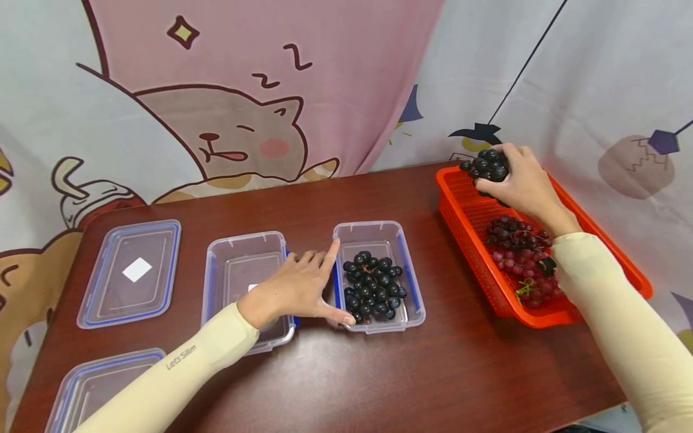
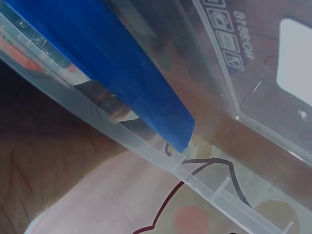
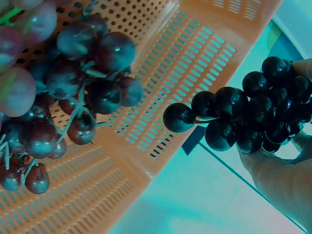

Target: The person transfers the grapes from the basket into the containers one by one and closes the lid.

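Observation:
My right hand (image 1: 522, 183) grips a bunch of black grapes (image 1: 489, 165) above the far end of the red plastic basket (image 1: 471, 252). In the right wrist view the bunch (image 3: 258, 109) hangs past the fingers, beyond the basket wall. My left hand (image 1: 303, 285) is spread along the left side of a clear container (image 1: 408, 276), thumb at its near corner and a finger at its rim. Black grapes (image 1: 373, 285) lie inside that container. A second clear container (image 1: 243, 243) stands left of it, partly behind my left forearm; its blue clip (image 2: 122, 73) shows close up.
Dark red grapes (image 1: 514, 231) and lighter red grapes (image 1: 520, 264) lie in the basket. A blue-edged lid (image 1: 157, 264) with a white label lies at the left. Another blue-edged clear piece (image 1: 103, 376) is nearer the front. A printed curtain (image 1: 346, 90) hangs behind the brown table (image 1: 460, 367).

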Demonstrator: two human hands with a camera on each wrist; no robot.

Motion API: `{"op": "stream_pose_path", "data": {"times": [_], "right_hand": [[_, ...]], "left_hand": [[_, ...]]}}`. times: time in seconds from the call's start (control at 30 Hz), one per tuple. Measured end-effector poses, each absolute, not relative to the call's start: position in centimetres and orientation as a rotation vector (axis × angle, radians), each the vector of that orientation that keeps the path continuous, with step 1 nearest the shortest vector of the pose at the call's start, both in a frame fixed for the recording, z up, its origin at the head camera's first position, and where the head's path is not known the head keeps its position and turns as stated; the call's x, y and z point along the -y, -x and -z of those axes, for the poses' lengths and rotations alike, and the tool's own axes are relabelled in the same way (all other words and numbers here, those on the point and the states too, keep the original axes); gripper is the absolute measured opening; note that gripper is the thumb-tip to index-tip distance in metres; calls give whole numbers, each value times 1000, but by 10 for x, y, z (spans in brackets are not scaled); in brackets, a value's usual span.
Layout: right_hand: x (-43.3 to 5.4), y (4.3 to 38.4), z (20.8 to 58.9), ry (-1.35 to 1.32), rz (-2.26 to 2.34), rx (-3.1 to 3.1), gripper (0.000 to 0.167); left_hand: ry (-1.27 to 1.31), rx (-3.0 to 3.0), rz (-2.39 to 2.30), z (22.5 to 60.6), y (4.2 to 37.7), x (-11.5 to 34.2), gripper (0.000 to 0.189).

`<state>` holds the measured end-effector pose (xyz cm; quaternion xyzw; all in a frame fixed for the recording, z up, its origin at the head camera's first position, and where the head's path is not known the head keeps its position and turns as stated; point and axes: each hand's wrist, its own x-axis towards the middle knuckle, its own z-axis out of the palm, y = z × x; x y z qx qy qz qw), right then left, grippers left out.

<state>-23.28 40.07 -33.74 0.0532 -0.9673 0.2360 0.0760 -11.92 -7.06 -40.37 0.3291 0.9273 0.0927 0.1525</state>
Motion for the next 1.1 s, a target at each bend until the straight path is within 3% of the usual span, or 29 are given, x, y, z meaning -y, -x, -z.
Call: {"op": "stream_pose_path", "data": {"times": [1.1], "right_hand": [[-327,198,327,-432,-715,2883,65]], "left_hand": [[-929,-2674,-263,400,118,72,153]]}}
